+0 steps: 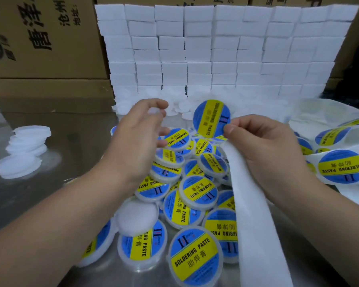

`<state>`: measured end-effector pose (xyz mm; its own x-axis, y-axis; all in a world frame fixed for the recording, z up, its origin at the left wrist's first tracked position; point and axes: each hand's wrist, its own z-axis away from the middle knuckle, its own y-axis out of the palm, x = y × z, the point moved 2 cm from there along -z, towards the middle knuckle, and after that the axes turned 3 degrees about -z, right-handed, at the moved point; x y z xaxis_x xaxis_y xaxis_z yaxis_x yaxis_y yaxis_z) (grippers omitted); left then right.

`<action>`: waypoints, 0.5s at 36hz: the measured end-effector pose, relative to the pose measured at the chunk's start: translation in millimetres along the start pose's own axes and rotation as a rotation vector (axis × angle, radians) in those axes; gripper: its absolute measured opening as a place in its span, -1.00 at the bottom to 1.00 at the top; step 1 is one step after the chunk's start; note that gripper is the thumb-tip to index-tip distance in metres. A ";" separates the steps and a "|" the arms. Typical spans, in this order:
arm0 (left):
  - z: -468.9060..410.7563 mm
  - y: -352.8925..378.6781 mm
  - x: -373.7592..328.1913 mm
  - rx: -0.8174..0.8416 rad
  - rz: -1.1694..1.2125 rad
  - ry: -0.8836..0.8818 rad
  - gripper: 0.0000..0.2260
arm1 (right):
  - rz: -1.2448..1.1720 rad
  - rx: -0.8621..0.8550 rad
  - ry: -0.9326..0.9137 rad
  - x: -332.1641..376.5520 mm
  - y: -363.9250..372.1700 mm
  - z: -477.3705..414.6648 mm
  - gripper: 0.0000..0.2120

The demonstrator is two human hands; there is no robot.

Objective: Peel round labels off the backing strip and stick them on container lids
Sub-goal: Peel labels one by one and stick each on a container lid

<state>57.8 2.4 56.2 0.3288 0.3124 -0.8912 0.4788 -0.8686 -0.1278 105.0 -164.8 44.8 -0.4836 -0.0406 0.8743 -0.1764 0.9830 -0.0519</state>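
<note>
We see the right hand (265,146) with its fingers (243,121) pinching the lower edge of a glossy round label, blue with a yellow band (210,117), raised above the pile. A matte white backing strip (255,214) runs from under this hand to the near edge of the view. The left hand (133,137) has its fingers (153,103) curled round a plain white translucent lid (153,111), blurred, just left of the label and apart from it. Below lies a heap of labelled round plastic lids (197,192), overlapping and tilted, with one unlabelled frosted lid (136,217) on its left side. The reflective metal worktop (29,199) shows open room at left, around a slumped stack of blank lids (27,141). More strip with unpeeled labels (340,166) lies at right. Rectangular white foam blocks (216,48) form a wall behind, beside brown cardboard cartons (39,38).
</note>
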 end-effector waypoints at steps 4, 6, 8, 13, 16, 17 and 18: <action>-0.4 4.5 -0.2 0.208 0.615 -0.280 -0.70 | 0.033 0.217 0.037 -2.9 10.8 5.8 -0.86; -0.4 6.2 1.2 0.290 0.703 -0.327 -0.70 | 0.023 0.266 0.044 -3.7 11.9 6.5 -0.86; -0.2 7.6 2.2 0.341 0.738 -0.328 -0.71 | 0.005 0.280 0.042 -3.3 11.1 6.2 -0.85; 0.7 8.9 3.2 0.357 0.686 -0.261 -0.75 | -0.033 0.293 0.031 -2.4 9.9 6.4 -0.86; 0.8 10.0 4.8 0.341 0.681 -0.247 -0.75 | -0.053 0.322 0.019 0.1 11.4 7.5 -0.78; 1.0 10.4 5.1 0.347 0.681 -0.248 -0.74 | -0.057 0.333 0.014 0.7 11.8 7.9 -0.75; 1.2 10.4 5.3 0.357 0.681 -0.251 -0.74 | -0.062 0.347 0.011 1.5 12.1 8.3 -0.72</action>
<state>63.5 -5.4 49.6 0.2420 -0.3879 -0.8893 -0.0630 -0.9209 0.3846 95.0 -154.5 41.5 -0.4544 -0.0943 0.8858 -0.4868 0.8590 -0.1583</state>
